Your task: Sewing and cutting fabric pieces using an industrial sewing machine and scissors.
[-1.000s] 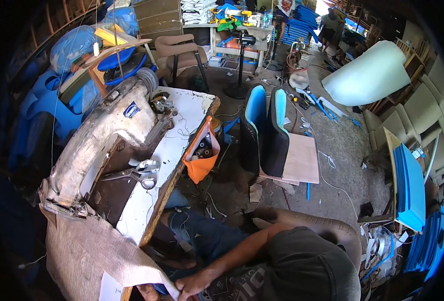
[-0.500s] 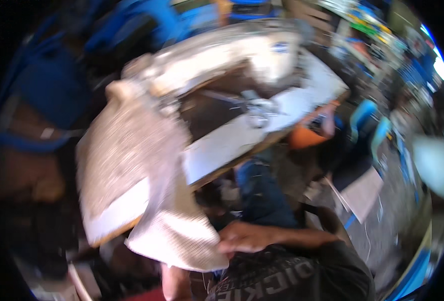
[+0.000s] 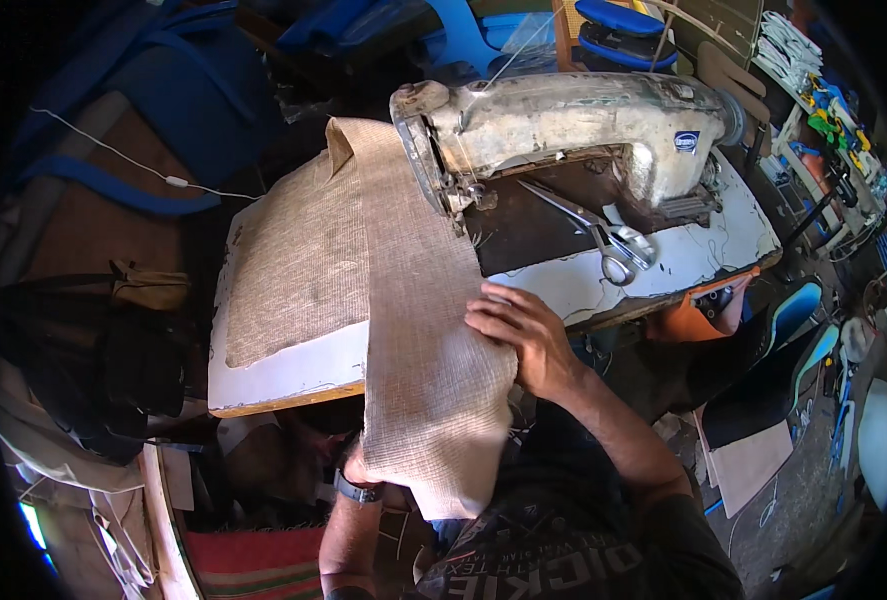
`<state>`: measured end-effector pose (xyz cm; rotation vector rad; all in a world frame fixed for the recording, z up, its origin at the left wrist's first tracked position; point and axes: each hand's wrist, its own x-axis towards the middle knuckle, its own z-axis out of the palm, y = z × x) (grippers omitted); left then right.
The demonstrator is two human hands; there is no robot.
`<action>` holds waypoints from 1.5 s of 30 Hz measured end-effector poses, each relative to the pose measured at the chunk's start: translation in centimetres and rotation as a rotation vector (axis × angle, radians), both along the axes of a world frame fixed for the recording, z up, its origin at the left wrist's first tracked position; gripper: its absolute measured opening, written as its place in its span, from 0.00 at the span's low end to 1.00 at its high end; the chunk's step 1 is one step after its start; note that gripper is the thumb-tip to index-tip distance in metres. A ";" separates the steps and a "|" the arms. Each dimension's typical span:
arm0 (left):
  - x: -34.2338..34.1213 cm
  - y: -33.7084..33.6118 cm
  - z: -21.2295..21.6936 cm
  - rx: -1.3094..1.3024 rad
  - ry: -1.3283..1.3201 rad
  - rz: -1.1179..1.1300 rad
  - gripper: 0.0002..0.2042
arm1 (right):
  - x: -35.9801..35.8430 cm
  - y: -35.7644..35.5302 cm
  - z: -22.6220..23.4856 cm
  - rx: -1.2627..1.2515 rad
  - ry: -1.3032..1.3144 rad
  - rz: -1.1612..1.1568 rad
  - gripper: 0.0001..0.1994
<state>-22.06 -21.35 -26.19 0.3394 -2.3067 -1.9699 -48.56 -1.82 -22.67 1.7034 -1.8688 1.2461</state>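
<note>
A long strip of beige woven fabric runs from the old sewing machine across the white table and hangs over its front edge. My right hand lies flat on the strip's right edge, fingers spread, near the table's front. Below the table my left hand is mostly hidden behind the hanging fabric; only the wrist with a watch shows, and it seems to hold the strip from beneath. A wider beige piece lies flat to the left of the strip.
Scissors lie on the dark machine bed under the machine arm. An orange bag hangs at the table's right front. Blue plastic chairs stand on the right, dark bags on the left, a striped mat below.
The view has swung from the workshop floor and my lowered hands to the table. The fabric strip now lies flattened toward the machine, with my right hand pressed on it.
</note>
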 end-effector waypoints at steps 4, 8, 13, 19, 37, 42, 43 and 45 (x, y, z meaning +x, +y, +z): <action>-1.0 -3.5 3.3 -0.172 -0.053 -0.072 0.32 | 0.0 0.4 -1.3 0.084 -0.010 0.102 0.30; -7.0 -7.1 5.3 -0.556 0.028 -0.124 0.29 | 0.1 0.4 -1.3 0.139 -0.040 0.100 0.33; -12.8 -10.0 5.6 -1.299 0.380 -0.080 0.24 | 0.1 0.4 0.0 0.201 -0.015 0.080 0.34; -10.3 -9.7 3.9 -0.611 0.185 -0.240 0.26 | -0.8 0.3 1.1 0.127 -0.098 0.116 0.28; -15.3 -15.4 2.0 -1.146 -0.041 -0.478 0.23 | -1.2 0.8 -0.2 0.285 0.038 0.172 0.22; -15.2 -15.0 1.5 -0.775 0.038 -0.412 0.24 | -1.2 1.0 0.0 0.318 0.041 0.190 0.20; -15.1 -14.9 1.8 -0.867 0.101 -0.404 0.24 | -1.2 1.0 0.0 0.317 0.035 0.195 0.20; -15.1 -14.7 2.2 -0.630 0.005 -0.393 0.24 | -1.3 1.0 0.0 0.314 0.006 0.205 0.20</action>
